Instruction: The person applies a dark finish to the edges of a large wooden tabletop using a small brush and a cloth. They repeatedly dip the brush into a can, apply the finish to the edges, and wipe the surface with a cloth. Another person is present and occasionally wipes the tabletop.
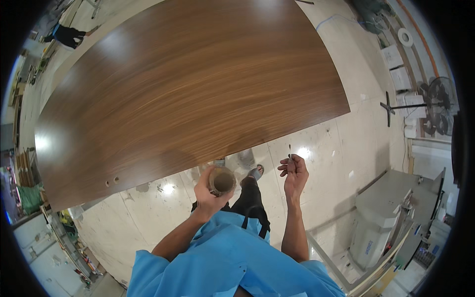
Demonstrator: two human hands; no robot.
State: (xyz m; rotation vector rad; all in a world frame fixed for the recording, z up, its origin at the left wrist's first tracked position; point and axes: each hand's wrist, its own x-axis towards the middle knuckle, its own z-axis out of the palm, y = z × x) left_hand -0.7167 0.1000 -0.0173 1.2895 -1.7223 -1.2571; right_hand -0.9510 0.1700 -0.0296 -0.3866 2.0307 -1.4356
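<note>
Brown veneer panel (188, 94) glossy, two holes near its left edge | left hand (210, 190) wraps open jar (222, 180) at the panel's near edge | right hand (294, 173) pinches thin stick (290, 151), fingers closed | risk: tilted jar spills on floor (148, 218); loaded stick may drip before reaching panel.

White boxes (396, 64) stacked along the far right wall (three or so), blue label (368, 246) on grey machine
</note>
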